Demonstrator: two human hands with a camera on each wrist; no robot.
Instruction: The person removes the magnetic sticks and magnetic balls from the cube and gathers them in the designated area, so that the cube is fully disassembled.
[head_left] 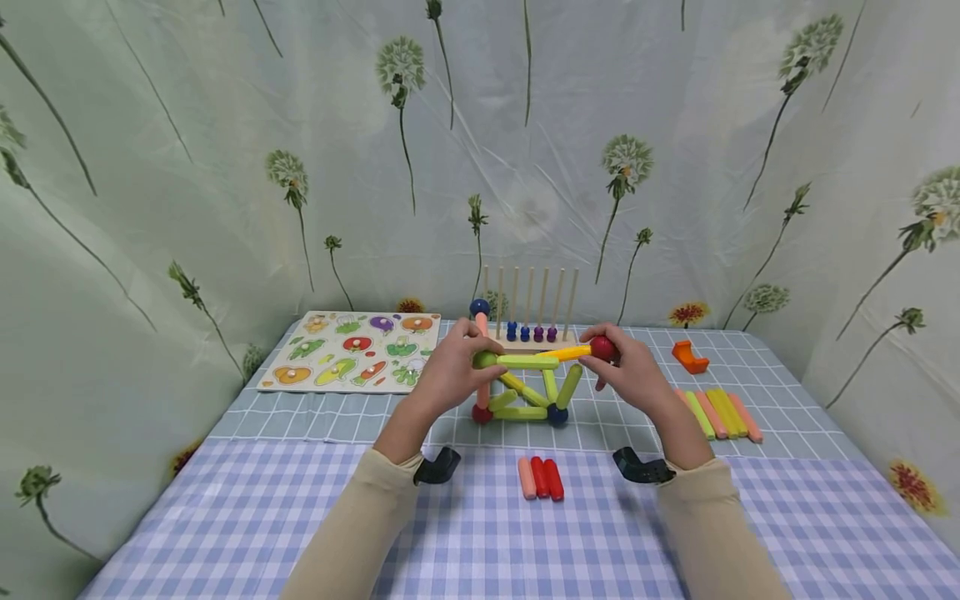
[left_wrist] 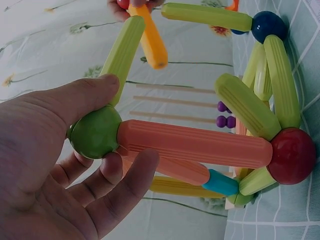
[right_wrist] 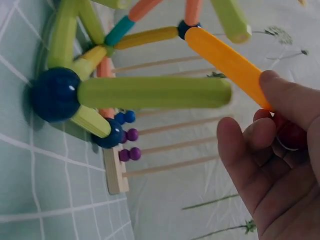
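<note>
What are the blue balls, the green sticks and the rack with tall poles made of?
The blue balls look like hard plastic, glossy, with a bright spot of shine, though painted metal is possible. The green sticks seem plastic too, less shiny, with straight grooves that look moulded in. The rack with tall poles looks like bare wood, pale tan and dull.

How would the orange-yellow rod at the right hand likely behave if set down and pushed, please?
The orange-yellow rod is probably stiff, since it juts straight out from the right hand. Pushed, it may swing in an arc rather than roll straight, because the red ball at one end looks wider than it.
</note>
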